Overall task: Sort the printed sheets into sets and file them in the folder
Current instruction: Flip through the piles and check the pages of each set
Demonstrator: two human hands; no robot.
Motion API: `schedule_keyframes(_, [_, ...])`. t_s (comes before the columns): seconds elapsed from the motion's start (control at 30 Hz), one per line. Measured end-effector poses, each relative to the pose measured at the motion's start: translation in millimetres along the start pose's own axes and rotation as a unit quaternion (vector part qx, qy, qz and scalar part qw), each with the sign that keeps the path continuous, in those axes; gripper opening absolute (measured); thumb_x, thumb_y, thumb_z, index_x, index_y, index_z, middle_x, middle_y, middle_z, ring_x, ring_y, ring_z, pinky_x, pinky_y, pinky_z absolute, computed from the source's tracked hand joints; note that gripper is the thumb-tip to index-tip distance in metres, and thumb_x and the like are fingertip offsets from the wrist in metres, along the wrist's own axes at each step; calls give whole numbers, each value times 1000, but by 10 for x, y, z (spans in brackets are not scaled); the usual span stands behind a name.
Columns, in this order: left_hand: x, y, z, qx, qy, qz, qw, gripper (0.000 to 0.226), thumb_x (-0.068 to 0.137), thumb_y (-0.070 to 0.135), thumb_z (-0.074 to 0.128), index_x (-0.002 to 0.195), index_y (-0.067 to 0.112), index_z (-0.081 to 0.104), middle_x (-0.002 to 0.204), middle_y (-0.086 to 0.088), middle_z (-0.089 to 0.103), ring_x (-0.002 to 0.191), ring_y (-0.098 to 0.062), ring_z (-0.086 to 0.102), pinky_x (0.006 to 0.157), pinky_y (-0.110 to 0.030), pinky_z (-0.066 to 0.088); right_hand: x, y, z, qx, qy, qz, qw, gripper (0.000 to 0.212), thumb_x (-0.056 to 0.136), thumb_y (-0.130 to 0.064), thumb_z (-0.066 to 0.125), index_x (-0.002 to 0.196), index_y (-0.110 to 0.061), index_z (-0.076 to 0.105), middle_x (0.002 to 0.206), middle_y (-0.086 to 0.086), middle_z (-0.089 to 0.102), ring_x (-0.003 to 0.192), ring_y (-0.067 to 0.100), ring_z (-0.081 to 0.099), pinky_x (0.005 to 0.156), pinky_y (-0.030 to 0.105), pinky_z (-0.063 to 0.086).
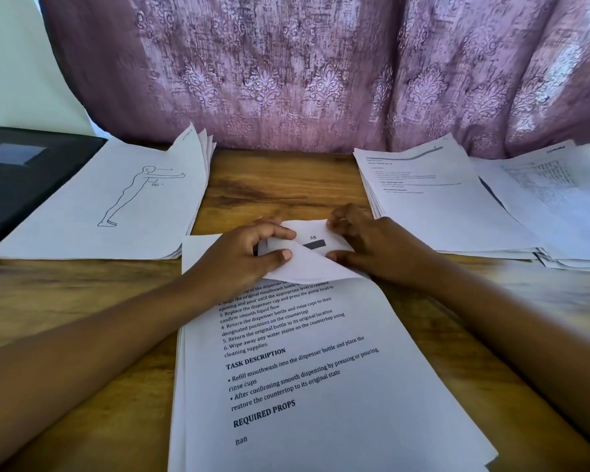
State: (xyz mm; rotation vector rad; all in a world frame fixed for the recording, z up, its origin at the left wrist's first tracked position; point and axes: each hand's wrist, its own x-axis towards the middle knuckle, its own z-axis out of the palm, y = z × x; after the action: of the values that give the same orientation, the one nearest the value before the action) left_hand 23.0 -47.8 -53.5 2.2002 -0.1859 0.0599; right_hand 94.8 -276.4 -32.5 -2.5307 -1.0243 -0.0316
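Note:
A thick stack of printed sheets [314,386] lies on the wooden table right in front of me, its top page headed "TASK DESCRIPTION". The far end of the top sheet [312,267] is folded back toward me, showing the page under it with a black bar. My left hand [249,257] pinches that folded edge between thumb and fingers. My right hand [365,240] grips the far right corner of the same sheets with curled fingers. A black folder [24,178] lies closed at the far left.
A pile topped by a line drawing of a standing figure [116,199] sits left of centre, partly beside the folder. Two more paper piles lie at the right [436,206] and far right [559,206]. A purple patterned curtain [321,69] hangs behind the table.

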Motion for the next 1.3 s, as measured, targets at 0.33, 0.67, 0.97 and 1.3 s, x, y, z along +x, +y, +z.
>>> schedule_keyframes(0.33, [-50,136,13,-48,16,1,999,52,91,50,37,142,39,41,143,22,42,122,11,42,89,5,30,-98,-231,-84,147,60,-82,984,44,79,-38,74,109,-13,53,91,-8,65,80,0,65,72,10,45])
schedule_keyframes(0.67, [6,12,5,41,-23,15,999,40,93,29,59,133,27,57,153,13,31,141,6,18,110,-16,13,44,50,8,-40,15,3,999,51,82,-50,65,118,-18,48,123,-5,56,106,14,61,81,22,42])
schedule_keyframes(0.97, [-10,35,19,-1,-6,7,1000,58,92,40,54,146,41,31,147,25,32,133,7,33,110,-17,30,-57,-191,-80,60,138,30,988,49,75,-48,73,107,-26,43,65,-9,61,57,5,55,59,19,40])
schedule_keyframes(1.3, [-48,145,0,-55,64,-4,996,24,100,34,42,107,27,65,98,9,66,76,11,52,66,4,33,-96,-149,-116,151,81,-116,978,10,95,-17,49,103,-11,50,83,-5,67,77,10,66,71,19,45])
